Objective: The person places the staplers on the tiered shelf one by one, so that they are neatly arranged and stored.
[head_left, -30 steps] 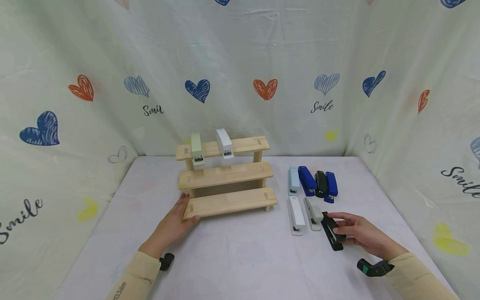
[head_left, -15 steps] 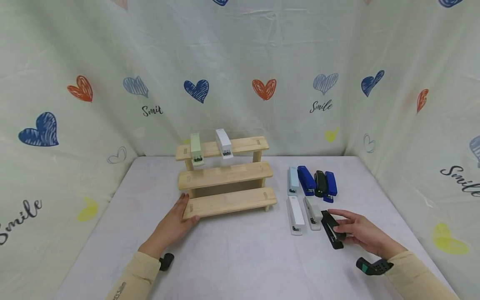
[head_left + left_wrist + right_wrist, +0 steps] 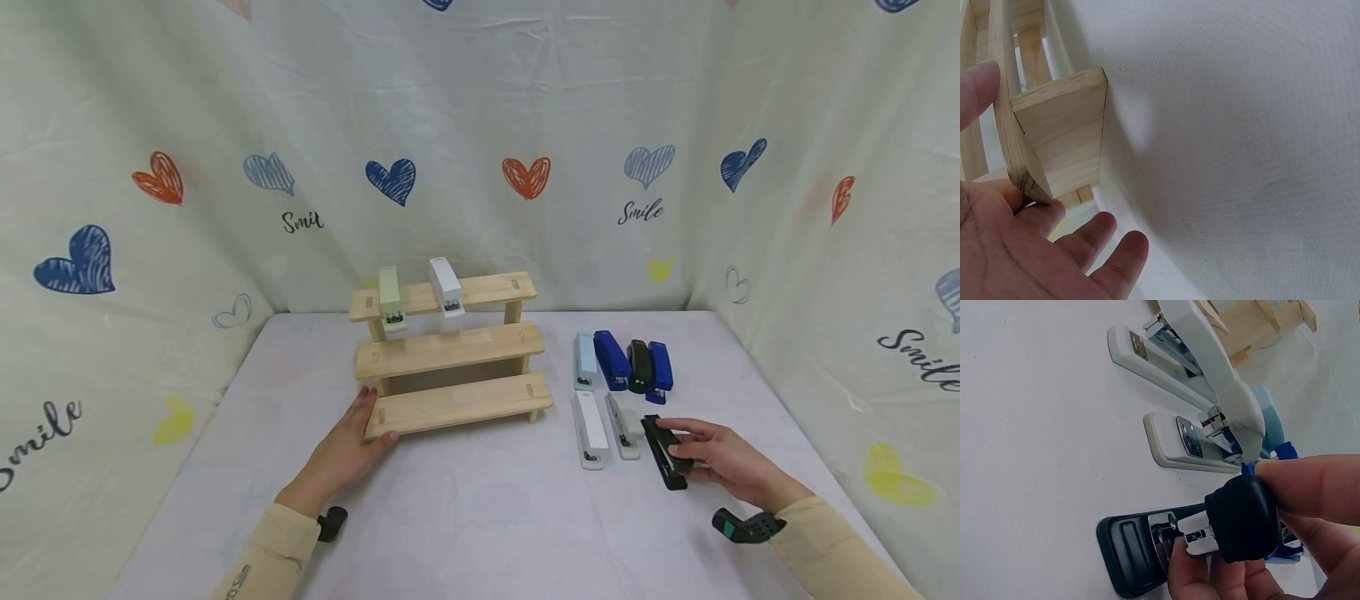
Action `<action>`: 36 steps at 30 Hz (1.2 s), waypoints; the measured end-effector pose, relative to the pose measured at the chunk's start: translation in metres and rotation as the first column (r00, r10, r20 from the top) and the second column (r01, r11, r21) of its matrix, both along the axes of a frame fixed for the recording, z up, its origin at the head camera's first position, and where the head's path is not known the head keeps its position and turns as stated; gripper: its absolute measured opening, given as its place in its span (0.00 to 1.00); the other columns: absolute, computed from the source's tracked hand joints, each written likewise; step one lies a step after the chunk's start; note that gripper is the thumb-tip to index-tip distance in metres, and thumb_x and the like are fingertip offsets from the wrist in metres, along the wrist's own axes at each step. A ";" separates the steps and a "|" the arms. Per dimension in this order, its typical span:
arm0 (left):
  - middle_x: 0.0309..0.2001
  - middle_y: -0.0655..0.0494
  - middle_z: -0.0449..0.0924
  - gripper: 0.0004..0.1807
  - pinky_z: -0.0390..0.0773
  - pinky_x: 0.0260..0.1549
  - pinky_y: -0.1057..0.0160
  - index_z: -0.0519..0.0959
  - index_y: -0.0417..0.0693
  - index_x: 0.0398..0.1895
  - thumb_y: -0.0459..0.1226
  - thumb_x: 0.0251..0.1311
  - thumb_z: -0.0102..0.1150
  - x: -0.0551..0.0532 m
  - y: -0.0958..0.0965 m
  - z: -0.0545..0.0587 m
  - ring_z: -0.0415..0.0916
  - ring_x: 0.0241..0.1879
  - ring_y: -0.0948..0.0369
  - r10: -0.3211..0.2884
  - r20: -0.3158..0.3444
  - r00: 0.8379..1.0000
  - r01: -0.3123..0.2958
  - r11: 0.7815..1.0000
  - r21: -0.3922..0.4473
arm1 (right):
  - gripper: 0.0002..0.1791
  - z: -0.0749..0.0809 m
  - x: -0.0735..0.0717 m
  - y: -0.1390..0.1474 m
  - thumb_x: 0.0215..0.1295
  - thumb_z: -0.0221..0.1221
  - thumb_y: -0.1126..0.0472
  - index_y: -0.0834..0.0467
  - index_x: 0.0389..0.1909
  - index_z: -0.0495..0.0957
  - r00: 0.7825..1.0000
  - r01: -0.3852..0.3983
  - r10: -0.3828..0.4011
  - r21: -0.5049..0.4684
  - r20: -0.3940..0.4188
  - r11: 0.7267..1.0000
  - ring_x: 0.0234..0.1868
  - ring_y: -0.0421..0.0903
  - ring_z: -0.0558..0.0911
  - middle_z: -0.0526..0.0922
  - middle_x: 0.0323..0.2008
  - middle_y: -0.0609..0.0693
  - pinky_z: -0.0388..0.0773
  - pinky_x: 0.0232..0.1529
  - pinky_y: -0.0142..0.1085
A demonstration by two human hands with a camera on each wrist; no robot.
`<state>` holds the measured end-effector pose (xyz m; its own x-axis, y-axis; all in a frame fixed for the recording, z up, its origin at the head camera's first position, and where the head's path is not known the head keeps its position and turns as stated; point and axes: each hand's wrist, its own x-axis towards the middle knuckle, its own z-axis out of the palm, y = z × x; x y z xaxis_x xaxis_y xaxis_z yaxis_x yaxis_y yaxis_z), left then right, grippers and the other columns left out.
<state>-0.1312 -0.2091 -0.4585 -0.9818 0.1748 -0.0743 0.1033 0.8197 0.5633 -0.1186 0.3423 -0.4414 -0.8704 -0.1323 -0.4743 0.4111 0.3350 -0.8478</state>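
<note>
My left hand [image 3: 337, 458] holds the left end of a three-step wooden display rack [image 3: 457, 404]. In the left wrist view its thumb lies on one face of the rack's board [image 3: 1060, 131] and its fingers reach around the other side. My right hand [image 3: 731, 458] grips a black stapler [image 3: 663, 450] by its upper arm, thumb on one side and fingers on the other. The right wrist view shows the stapler's jaw raised from its base, fingertips right at the gap. Left of it lie a grey-white stapler [image 3: 624, 427] and a white stapler [image 3: 591, 429].
Behind these stand a light blue stapler [image 3: 585, 362], two dark blue staplers [image 3: 612, 360] and a dark green-black stapler [image 3: 640, 367]. On the rack's top step sit a green stapler [image 3: 391, 296] and a pale white stapler [image 3: 446, 283]. A patterned curtain [image 3: 450, 208] encloses the table.
The black stapler in my right hand has shifted slightly away from me, so a small gap opens between it and the grey-white stapler. My left hand stays on the rack.
</note>
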 end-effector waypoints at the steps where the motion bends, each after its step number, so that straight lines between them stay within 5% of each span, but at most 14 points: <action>1: 0.77 0.33 0.40 0.50 0.54 0.67 0.36 0.43 0.32 0.78 0.54 0.70 0.54 0.000 0.000 0.000 0.44 0.74 0.37 0.001 0.001 1.000 -0.001 1.000 0.000 | 0.30 0.000 0.000 -0.001 0.72 0.56 0.65 0.64 0.73 0.63 1.000 0.006 -0.006 0.003 0.002 1.000 0.54 0.57 0.75 0.57 0.69 0.74 0.79 0.52 0.50; 8: 0.77 0.34 0.39 0.49 0.53 0.67 0.36 0.43 0.32 0.78 0.53 0.70 0.55 0.000 0.000 0.002 0.43 0.74 0.37 0.004 0.008 1.000 -0.004 1.000 0.001 | 0.28 0.002 -0.004 -0.002 0.71 0.55 0.67 0.64 0.72 0.65 0.999 0.034 -0.034 0.012 0.019 0.999 0.51 0.55 0.75 0.61 0.68 0.72 0.80 0.50 0.49; 20: 0.77 0.32 0.39 0.49 0.53 0.67 0.36 0.43 0.31 0.78 0.52 0.71 0.55 0.001 0.001 0.005 0.43 0.74 0.37 0.003 0.015 1.000 -0.003 1.000 -0.001 | 0.31 0.008 -0.004 0.005 0.71 0.56 0.67 0.61 0.74 0.62 0.996 0.076 -0.073 -0.054 0.048 0.996 0.55 0.57 0.69 0.49 0.73 0.71 0.79 0.49 0.44; 29: 0.77 0.32 0.40 0.49 0.53 0.67 0.36 0.44 0.30 0.77 0.51 0.70 0.56 0.002 0.002 0.007 0.44 0.74 0.36 0.001 0.011 1.000 -0.001 1.000 0.007 | 0.31 0.031 -0.007 0.008 0.73 0.54 0.65 0.65 0.74 0.60 0.999 0.006 -0.009 -0.056 -0.040 0.998 0.54 0.53 0.72 0.49 0.72 0.72 0.80 0.50 0.42; 36: 0.77 0.32 0.39 0.48 0.53 0.67 0.37 0.44 0.30 0.77 0.51 0.71 0.56 0.003 0.004 0.009 0.43 0.74 0.37 0.005 0.019 1.000 -0.005 1.000 0.010 | 0.30 0.057 -0.020 0.004 0.75 0.55 0.63 0.65 0.74 0.61 0.993 -0.037 0.029 -0.062 -0.115 0.997 0.51 0.48 0.78 0.61 0.69 0.69 0.80 0.51 0.41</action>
<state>-0.1287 -0.2056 -0.4498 -0.9811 0.1704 -0.0913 0.0881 0.8146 0.5733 -0.1384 0.3458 -0.3847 -0.9129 -0.1889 -0.3619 0.3001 0.2903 -0.9087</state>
